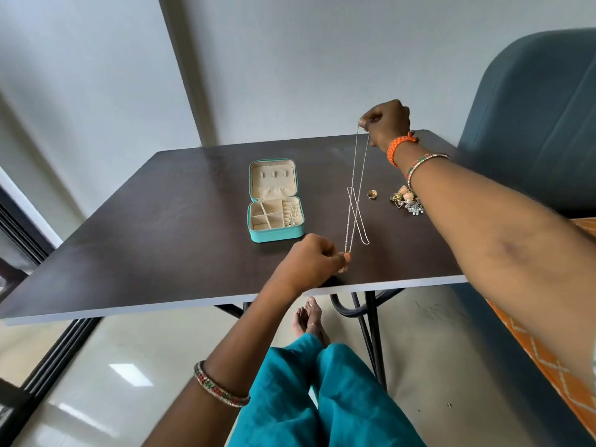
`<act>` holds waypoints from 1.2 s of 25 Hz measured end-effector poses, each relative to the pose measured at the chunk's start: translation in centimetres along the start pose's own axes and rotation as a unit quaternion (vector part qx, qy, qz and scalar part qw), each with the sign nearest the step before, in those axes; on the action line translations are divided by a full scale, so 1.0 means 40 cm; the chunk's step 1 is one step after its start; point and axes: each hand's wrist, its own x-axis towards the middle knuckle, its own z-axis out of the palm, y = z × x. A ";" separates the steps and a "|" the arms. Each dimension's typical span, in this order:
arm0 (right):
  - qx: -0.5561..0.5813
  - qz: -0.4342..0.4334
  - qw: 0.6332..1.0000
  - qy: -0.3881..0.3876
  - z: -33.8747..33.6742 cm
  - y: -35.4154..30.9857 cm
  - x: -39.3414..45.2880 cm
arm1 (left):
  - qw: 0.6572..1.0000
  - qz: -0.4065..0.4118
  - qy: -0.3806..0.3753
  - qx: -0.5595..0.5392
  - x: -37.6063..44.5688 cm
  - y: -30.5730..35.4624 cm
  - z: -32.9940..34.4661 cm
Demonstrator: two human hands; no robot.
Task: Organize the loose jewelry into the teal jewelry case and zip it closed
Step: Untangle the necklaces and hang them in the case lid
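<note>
Dark table (pixel 180 227) (metal-legged) beside blue sofa (pixel 532 124).

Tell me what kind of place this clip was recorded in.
Probably a room in a home, not a workshop: a dark folding table on a glossy tiled floor, a teal upholstered seat back beside it, and the person sits barefoot.

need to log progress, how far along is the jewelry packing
Early to midway. Done: the teal case lies open on the table with some chain-like jewelry already in its right-side compartment. In hand: a long thin chain necklace is held stretched between the right hand, raised, and the left hand, near the table edge. Left: a gold ring and a cluster of ornate pieces remain loose, and the case is unzipped.
</note>
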 end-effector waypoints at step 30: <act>-0.041 0.013 0.966 -0.254 0.273 0.162 0.074 | 0.981 0.009 -0.003 0.196 0.109 -0.010 -0.003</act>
